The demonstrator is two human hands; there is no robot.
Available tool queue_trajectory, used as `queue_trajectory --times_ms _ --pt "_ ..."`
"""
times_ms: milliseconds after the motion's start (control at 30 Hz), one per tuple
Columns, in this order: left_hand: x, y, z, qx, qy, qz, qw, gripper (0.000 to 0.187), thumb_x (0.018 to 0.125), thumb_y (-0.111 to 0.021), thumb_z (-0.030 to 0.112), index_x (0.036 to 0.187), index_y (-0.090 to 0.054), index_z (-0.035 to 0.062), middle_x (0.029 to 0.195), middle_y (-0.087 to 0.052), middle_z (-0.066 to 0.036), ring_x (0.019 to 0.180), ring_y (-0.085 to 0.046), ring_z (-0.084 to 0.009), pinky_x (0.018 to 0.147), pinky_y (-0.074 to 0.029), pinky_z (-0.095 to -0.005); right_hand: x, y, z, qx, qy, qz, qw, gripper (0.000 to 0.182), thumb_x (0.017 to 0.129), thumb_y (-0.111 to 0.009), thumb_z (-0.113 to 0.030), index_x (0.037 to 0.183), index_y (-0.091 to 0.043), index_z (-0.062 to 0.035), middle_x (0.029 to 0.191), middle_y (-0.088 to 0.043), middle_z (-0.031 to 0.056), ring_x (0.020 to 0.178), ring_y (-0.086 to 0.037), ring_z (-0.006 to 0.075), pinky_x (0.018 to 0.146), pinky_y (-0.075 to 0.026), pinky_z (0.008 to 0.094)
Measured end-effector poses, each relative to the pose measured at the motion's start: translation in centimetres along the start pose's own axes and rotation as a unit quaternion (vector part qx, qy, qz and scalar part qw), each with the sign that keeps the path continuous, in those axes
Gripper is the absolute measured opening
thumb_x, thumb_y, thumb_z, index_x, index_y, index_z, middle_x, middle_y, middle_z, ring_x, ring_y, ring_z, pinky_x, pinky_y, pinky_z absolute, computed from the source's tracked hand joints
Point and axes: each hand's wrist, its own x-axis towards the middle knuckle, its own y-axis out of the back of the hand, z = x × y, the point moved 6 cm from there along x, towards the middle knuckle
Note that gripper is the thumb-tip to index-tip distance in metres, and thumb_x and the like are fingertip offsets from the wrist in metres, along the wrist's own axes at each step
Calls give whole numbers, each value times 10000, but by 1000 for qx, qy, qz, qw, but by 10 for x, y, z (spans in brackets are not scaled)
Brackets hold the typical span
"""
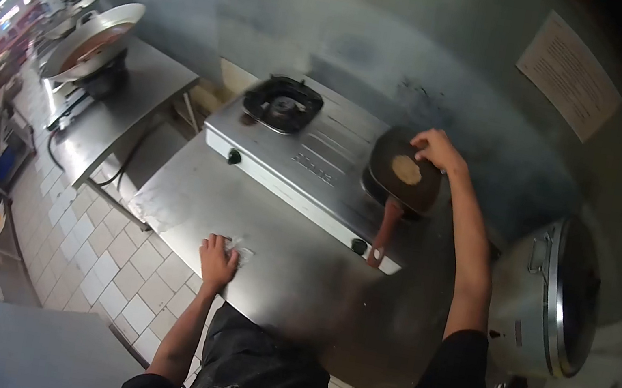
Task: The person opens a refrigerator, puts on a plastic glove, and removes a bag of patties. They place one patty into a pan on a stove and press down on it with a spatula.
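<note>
A dark, square-shaped frying pan point(383, 155) with a reddish-brown handle point(384, 231) sits on the right burner of the stove. Inside it lies a small round, tan flat cake point(406, 170). My right hand point(438, 149) reaches over the pan's far right side, fingers curled together close to the cake's upper edge; whatever they may pinch is too small to make out. My left hand point(217, 262) rests on the near left edge of the steel counter point(289, 273), fingers laid over the surface. A crumpled clear piece, seemingly plastic point(243, 254), lies beside its thumb.
The two-burner stove point(317, 158) has a bare left burner point(285, 105). A large wok point(97, 43) with reddish contents stands on a side table point(152, 73) to the left. At right is a big metal pot-like cooker point(529, 292). Tiled floor point(140, 281) shows at lower left.
</note>
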Motion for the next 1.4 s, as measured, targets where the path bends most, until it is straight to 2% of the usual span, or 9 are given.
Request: queue_trajectory --times_ms 167,233,300,367,800,1000,1067,1300,1400 --pt "1 3 -2 14 25 -9 1000 333 788 -606 249 978 -526 -13 1009 -505 -188 951 -466 -370 838 -379 -463 -1 -13 -14 -3 -50 -47 998 403 632 -779 29 1025 -700 -12 994 -703 155 953 -664 287 842 -529 380" --pt "1 4 -1 10 23 -9 1000 326 788 -606 236 978 -524 -16 1012 -500 -195 952 -462 -372 836 -375 -469 -5 -27 -22 -69 -44 -93 992 399 619 -793 9 1007 -714 -38 1008 -695 164 960 -656 306 853 -524 379" --pt "2 4 0 8 23 -11 1000 319 789 -606 223 978 -522 -19 1016 -495 -201 953 -459 -374 835 -372 -475 -2 -46 -6 -92 2 -49 995 360 588 -807 32 931 -736 -50 922 -710 138 908 -678 283 783 -546 373" --pt "2 5 1 11 20 -10 1000 323 791 -601 237 982 -526 -13 1015 -502 -189 948 -462 -370 831 -375 -465 1 -55 2 -83 -16 -70 994 408 592 -798 -8 989 -727 -69 1017 -687 156 983 -632 331 870 -506 389" --pt "0 3 0 19 28 -17 999 328 783 -610 229 981 -526 -19 1012 -497 -190 943 -459 -365 830 -372 -464 -7 -61 12 -34 5 -59 998 388 606 -789 -13 986 -723 -55 995 -661 159 975 -617 342 856 -495 396" --pt "3 4 1 15 26 -7 1000 331 777 -614 232 980 -528 -15 1013 -499 -184 943 -460 -362 826 -373 -462 -9 -55 5 -67 35 -38 996 385 650 -693 77 1013 -714 -49 1012 -661 162 991 -612 344 874 -491 395" --pt "2 3 0 10 25 -13 1000 331 776 -614 232 981 -528 -12 1015 -498 -185 942 -460 -362 823 -374 -460 -10 -54 5 -82 2 -34 996 424 645 -681 120 1024 -716 -67 1041 -683 168 982 -656 324 846 -526 376" --pt "0 3 1 20 32 -19 999 329 778 -610 237 975 -526 -13 1012 -495 -187 938 -456 -361 822 -373 -459 -11 -54 7 -39 -53 -77 995 444 641 -668 130 1037 -713 -66 1073 -672 180 1004 -645 332 859 -523 372" --pt "2 5 2 23 27 -7 999 332 782 -607 241 976 -526 -16 1011 -494 -186 937 -456 -361 822 -373 -460 -8 -54 10 -61 5 -37 997 438 655 -659 131 1037 -713 -74 1086 -665 172 1030 -629 334 876 -516 380"
